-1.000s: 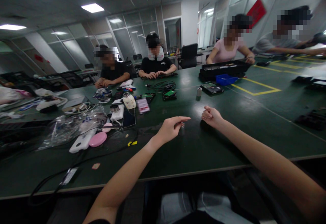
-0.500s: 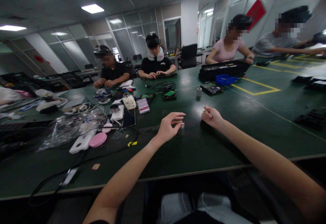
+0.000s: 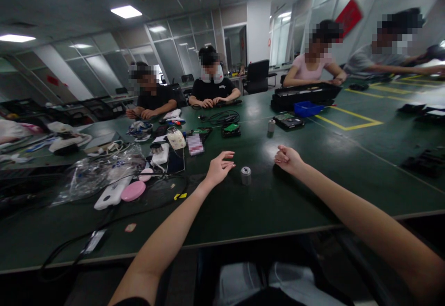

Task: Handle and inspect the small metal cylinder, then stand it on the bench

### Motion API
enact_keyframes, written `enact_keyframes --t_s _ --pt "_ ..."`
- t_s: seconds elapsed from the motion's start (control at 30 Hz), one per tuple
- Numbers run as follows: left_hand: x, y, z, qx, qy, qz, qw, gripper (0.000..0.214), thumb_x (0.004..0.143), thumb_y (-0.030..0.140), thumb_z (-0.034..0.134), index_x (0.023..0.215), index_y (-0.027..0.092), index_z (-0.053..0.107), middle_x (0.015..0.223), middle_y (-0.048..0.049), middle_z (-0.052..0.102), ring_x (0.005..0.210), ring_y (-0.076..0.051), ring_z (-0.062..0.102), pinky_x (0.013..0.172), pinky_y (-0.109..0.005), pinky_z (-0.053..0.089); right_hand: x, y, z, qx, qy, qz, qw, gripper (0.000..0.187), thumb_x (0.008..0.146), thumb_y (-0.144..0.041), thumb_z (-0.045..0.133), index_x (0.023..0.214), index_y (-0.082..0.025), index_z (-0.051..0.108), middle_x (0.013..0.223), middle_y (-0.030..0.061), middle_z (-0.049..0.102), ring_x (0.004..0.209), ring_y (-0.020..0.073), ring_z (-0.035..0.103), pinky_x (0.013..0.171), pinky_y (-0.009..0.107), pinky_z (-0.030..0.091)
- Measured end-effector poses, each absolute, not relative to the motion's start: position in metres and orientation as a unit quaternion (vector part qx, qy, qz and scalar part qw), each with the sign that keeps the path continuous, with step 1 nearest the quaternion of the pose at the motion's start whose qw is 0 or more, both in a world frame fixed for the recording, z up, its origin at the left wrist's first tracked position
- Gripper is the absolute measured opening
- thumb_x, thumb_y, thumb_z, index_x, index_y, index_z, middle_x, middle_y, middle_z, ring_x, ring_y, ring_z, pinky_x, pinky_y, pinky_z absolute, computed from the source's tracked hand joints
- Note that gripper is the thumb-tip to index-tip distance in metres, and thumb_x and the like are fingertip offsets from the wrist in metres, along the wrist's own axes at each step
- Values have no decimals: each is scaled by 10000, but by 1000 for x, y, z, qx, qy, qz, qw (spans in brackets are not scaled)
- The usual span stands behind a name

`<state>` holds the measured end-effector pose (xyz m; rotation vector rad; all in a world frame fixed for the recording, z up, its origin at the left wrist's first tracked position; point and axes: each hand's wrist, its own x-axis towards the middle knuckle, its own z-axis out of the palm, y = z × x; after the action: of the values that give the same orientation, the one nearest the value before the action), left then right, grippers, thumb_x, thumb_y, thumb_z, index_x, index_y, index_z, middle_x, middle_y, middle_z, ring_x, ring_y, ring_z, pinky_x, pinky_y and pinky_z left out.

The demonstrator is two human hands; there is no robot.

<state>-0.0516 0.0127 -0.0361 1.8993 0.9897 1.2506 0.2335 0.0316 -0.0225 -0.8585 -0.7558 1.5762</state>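
Note:
A small silver cylinder point(image 3: 245, 175) stands upright on the dark green table point(image 3: 313, 190). My left hand point(image 3: 219, 167) hovers just left of it, fingers apart and holding nothing. My right hand point(image 3: 288, 158) rests on the table to the right of the cylinder, its fingers curled into a loose fist; whether anything is inside it is hidden.
A second small cylinder point(image 3: 271, 125) stands farther back near a hard drive point(image 3: 289, 121) and a blue bin point(image 3: 307, 108). Clear plastic bags point(image 3: 97, 169), a pink disc point(image 3: 133, 190), a phone point(image 3: 176, 160) and cables lie at the left. Several people sit across the table.
My left hand has let go of the silver cylinder and drawn back to the left, leaving it standing uncovered. My right hand has stayed still.

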Motion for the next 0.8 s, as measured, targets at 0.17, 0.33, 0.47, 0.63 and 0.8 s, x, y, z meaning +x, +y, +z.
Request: enact_keyframes --t_s 0.17,0.33,0.47,0.63,0.8 --pt "-52 20 -47 709 390 476 344 391 742 56 696 1102 172 597 916 -38 646 874 -184 720 805 -327 597 234 32 -23 -368 -320 669 561 219 806 -64 375 685 -243 338 287 -106 234 276 118 217 369 209 256" --pt "-51 20 -43 686 395 497 355 355 716 90 737 1044 157 619 807 -4 629 789 -165 720 754 -306 603 234 32 -22 -369 -322 670 558 221 808 -80 393 675 -241 321 292 -108 234 273 115 224 370 210 262" --pt "-42 11 -27 665 378 529 367 350 729 126 743 1047 153 598 873 -19 621 808 -166 721 782 -315 599 234 32 -22 -370 -319 670 559 217 812 -72 369 677 -236 327 284 -104 241 268 112 221 368 204 257" --pt "-21 -9 -6 670 323 532 405 379 736 140 752 1072 179 579 908 -16 620 874 -191 721 840 -341 586 233 33 -23 -371 -316 669 561 207 814 -77 361 685 -238 339 283 -101 243 265 117 226 358 202 259" --pt "-14 -20 -2 669 289 508 460 345 732 149 764 1030 167 591 895 -20 623 866 -204 724 817 -344 593 234 33 -24 -370 -317 670 561 209 806 -72 380 692 -242 334 296 -106 227 274 118 221 359 198 264"
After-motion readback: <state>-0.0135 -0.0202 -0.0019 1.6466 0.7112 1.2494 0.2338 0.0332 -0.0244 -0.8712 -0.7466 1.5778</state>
